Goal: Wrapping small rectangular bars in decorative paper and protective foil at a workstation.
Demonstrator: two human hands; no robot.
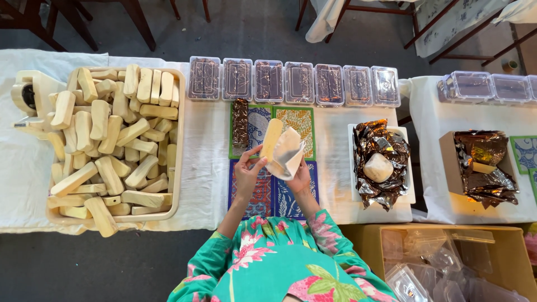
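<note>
The fingers (258, 152) of the left hand (246, 174) are pinched shut around the lower part of a pale, oblong bar (272, 138) — soap or something like it, I can't be sure which — holding it upright above the patterned mats (296, 120) at the middle of the tabletop (210, 168). The right hand (299, 178) is closed on a white wrapper sheet (286, 154), which lies against the bar's right side; it touches the bar but does not look folded round it yet.

Judging how far the work has come: to the left sits a tan tub (178, 168) heaped with bare bars of the same kind, a great many of them. Just left of the held bar, one bar already wrapped in dark shiny foil (240, 122) lies on the mats. Along the far edge runs a row of clear lidded boxes (284, 83), each appearing to hold a dark wrapped bar, and more such boxes (486, 86) stand on the next tabletop to the right. So a fair number seem finished — yet the tub looks nearly full, and I'd reckon most of the pile is left.

To the right, a white tray (411, 193) carries crumpled foil sheets (391, 148) with a round pale lump (378, 167) on top, and a cardboard box (447, 162) holds more foil. Near the person's right side a brown carton (363, 237) is filled with empty clear boxes (430, 268).
</note>
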